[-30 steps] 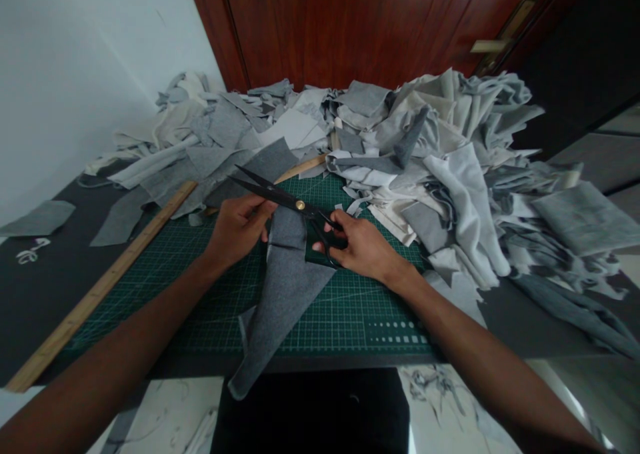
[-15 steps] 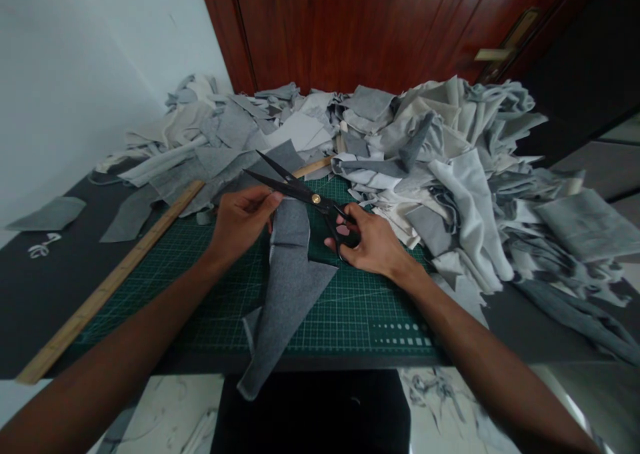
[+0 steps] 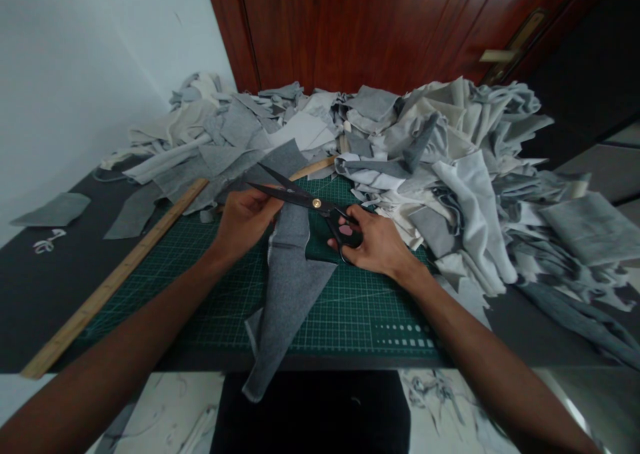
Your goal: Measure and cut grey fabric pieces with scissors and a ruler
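Black scissors (image 3: 317, 204) with a brass pivot are gripped by their handles in my right hand (image 3: 379, 246). Their blades are parted and point to the left, across the upper end of a grey piece of fabric (image 3: 290, 287). My left hand (image 3: 247, 219) pinches that upper end between thumb and fingers, close beside the blades. From there the fabric hangs toward me, over the green cutting mat (image 3: 345, 307) and past the table's front edge. A pointed flap sticks out on its right side.
A long wooden ruler (image 3: 120, 274) lies slantwise at the left. Heaped grey and white fabric scraps (image 3: 240, 127) cover the back, with a larger pile (image 3: 465, 167) on the right. A small grey scrap (image 3: 53, 211) and white strips (image 3: 49, 242) lie far left. Behind stands a wooden door (image 3: 350, 27).
The scissor blades have closed slightly, their upper tip dropping a little. Both hands keep nearly the same place, and the fabric has barely shifted. The whole view has moved slightly.
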Tool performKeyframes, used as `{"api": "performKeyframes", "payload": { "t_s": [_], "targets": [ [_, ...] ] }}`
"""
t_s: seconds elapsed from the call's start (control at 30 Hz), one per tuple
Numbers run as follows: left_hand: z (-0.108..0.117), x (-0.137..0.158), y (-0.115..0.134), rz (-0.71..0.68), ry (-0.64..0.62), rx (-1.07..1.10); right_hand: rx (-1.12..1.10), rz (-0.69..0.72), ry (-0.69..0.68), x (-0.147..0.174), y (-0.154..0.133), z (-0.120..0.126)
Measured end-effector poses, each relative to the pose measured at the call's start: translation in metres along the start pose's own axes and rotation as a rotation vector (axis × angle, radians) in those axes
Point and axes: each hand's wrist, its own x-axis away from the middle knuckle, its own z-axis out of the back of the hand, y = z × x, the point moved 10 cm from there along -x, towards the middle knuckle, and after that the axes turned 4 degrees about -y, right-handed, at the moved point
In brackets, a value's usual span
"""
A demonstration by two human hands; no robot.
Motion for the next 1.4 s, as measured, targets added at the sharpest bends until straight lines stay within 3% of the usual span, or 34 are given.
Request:
{"api": "performKeyframes", "payload": {
  "t_s": [0.7, 0.87, 1.4],
  "targets": [
    [-0.008, 0.002, 0.014, -0.062, -0.053, -0.013, -0.066, 0.021, -0.07, -0.001, 0.0, -0.006],
    [-0.008, 0.002, 0.009, -0.014, -0.036, 0.003, -0.074, 0.039, -0.064, -0.001, -0.001, -0.005],
    [-0.007, 0.0, 0.01, -0.07, -0.013, -0.034, -0.039, 0.056, -0.055, -0.002, 0.003, -0.006]
  ]
}}
